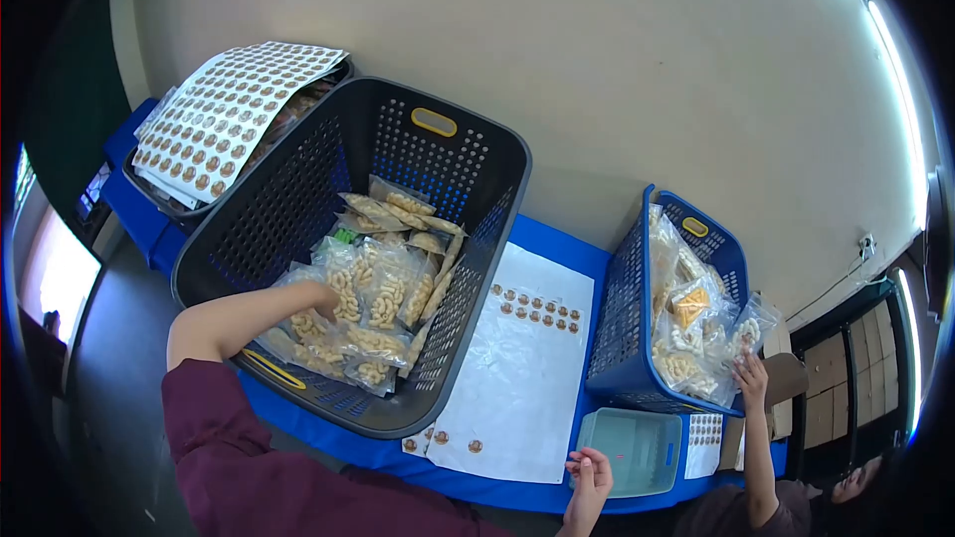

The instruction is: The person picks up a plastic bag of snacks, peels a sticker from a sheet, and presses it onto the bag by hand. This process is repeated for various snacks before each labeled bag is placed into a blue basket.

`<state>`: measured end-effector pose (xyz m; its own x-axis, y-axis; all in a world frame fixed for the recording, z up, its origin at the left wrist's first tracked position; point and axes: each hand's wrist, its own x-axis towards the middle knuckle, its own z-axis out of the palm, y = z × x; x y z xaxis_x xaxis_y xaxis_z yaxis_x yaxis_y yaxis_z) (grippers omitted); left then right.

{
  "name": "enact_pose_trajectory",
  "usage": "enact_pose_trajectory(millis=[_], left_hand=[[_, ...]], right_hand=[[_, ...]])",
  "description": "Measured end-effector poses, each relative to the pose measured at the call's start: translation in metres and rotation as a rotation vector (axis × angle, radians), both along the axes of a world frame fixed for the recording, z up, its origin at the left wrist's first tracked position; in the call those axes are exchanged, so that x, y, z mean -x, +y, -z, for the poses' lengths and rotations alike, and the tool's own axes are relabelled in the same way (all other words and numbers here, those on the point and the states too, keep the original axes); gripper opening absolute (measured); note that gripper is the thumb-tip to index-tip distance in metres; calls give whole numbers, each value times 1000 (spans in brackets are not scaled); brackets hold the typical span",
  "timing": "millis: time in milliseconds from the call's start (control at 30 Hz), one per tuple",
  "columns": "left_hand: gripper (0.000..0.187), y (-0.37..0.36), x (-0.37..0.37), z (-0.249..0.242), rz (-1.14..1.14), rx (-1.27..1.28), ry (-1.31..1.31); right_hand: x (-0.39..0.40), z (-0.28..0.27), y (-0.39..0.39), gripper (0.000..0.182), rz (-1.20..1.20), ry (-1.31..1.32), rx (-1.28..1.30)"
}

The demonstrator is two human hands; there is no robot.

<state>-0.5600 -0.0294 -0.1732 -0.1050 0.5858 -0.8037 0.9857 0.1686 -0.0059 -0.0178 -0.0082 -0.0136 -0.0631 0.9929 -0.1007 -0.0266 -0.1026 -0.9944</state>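
My left hand (320,298) reaches down into a large black basket (477,154) and touches clear plastic packets of pale, curved snack pieces (383,293). Its fingers are hidden among the packets. My right hand (589,480) is over the front edge of the blue-covered table, beside a pale green plastic tub (652,482). The fingers of that hand are curled, with the tips close together; whether anything small is between them is not visible. Just left of it lies a white sheet with round brown stickers (512,388), with much of its area bare.
At the far left, sticker sheets (229,114) cover another dark basket. On the right, a blue basket (622,333) is filled with snack packets. A co-worker's hand (753,380) holds a packet (753,326) at its edge. A smaller sticker sheet (704,443) lies beside the tub.
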Motion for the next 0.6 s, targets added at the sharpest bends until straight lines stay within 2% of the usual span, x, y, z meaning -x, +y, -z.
enact_pose_trajectory(millis=[33,100,133,200,233,300,400,467,500,533,600], left_hand=[[71,-6,-14,8,30,120,-53],[83,-20,-61,-33,-282,267,-238],[83,-24,-73,-33,-239,229,-231],[83,-28,-96,-20,88,17,-38],[83,-32,-98,-15,162,-43,46],[83,-36,-93,-5,133,-131,103],[65,-31,-71,10,-193,-259,-49],[47,-10,-52,-23,-248,-339,-88],[39,5,-51,-64,-328,-329,-21],[39,14,-21,-49,-299,-433,-6],[39,32,3,-88,-319,-616,71]], right_hand=[[2,1,-1,14,0,-12,9],[9,5,-2,14,-22,-24,32],[12,8,-2,14,-44,-26,45],[17,14,-3,15,-96,-34,63],[19,17,-2,15,-127,-38,67],[24,19,0,15,-172,-59,54],[28,21,-2,15,-185,-106,24],[27,24,-2,14,-178,-127,16],[27,24,-3,15,-165,-130,9],[26,27,-4,15,-160,-138,17],[23,32,-5,15,-156,-155,26]])
